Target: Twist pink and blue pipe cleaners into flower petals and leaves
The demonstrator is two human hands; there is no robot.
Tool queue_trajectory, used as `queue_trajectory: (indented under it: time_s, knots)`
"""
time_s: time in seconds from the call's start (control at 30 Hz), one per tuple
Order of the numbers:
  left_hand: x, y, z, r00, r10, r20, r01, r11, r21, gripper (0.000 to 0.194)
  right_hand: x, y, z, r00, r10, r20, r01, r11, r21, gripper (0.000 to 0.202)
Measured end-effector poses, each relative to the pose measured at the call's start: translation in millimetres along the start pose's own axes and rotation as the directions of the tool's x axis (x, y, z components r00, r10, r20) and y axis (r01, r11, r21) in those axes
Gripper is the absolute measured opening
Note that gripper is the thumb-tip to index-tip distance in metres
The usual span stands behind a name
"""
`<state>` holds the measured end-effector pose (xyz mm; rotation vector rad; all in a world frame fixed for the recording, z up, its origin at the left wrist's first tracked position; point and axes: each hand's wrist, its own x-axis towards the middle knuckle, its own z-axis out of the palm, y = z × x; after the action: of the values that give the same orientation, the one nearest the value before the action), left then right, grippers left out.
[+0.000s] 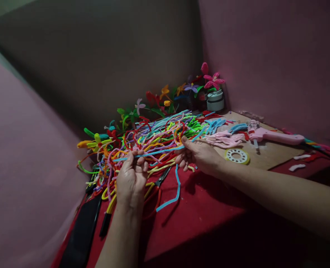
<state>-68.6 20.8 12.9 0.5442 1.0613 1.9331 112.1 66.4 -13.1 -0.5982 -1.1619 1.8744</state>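
A light blue pipe cleaner (161, 151) is stretched between my two hands, in front of a big heap of pipe cleaners (159, 134) in many colours. My left hand (132, 175) pinches it near its left end. Further right, my right hand (195, 154) grips it between thumb and fingers. Another light blue pipe cleaner length (178, 186) hangs bent below my right hand; whether it is the same piece is hidden by the fingers. Scissors (159, 182) with red and yellow handles lie just right of my left hand, partly covered.
Pipe cleaner flowers (165, 95) line the back wall. On the right, a pink glue gun (276, 136) and a tape roll (237, 156) rest on a brown board (271, 154). A black phone-like slab (81, 230) lies at left on the red tabletop (204, 216).
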Motion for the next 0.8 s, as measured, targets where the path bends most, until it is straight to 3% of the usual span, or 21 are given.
queue_trajectory:
  time_s: [0.13, 0.3, 0.43, 0.57, 0.8]
  knots:
    - [2.5, 5.2, -3.3, 0.998, 0.061, -0.032, -0.059, 0.996, 0.061, 0.016, 3.8, 0.5, -4.9, 0.999, 0.043, -0.015, -0.041, 0.994, 0.097, 0.051]
    - [2.0, 4.1, -5.1, 0.996, 0.075, -0.039, -0.068, 0.985, 0.156, 0.015, 5.0, 1.4, -3.8, 0.994, 0.058, -0.094, -0.052, 0.996, 0.068, 0.052]
    - [0.8, 2.3, -4.2, 0.996, 0.083, -0.014, -0.08, 0.986, 0.143, 0.015, 7.5, 1.2, -5.7, 0.977, 0.055, -0.205, -0.051, 0.998, 0.026, 0.052]
    - [4.0, 4.3, -6.3, 0.999, 0.053, -0.012, -0.051, 0.992, 0.113, 0.018, 11.5, -1.7, -12.9, 0.969, 0.065, -0.24, -0.07, 0.998, -0.009, 0.05]
    - [12.7, 4.5, -11.3, 0.995, 0.101, -0.016, -0.1, 0.991, 0.087, 0.016, 16.6, -9.4, -21.2, 0.944, 0.059, -0.325, -0.053, 0.998, 0.029, 0.047]
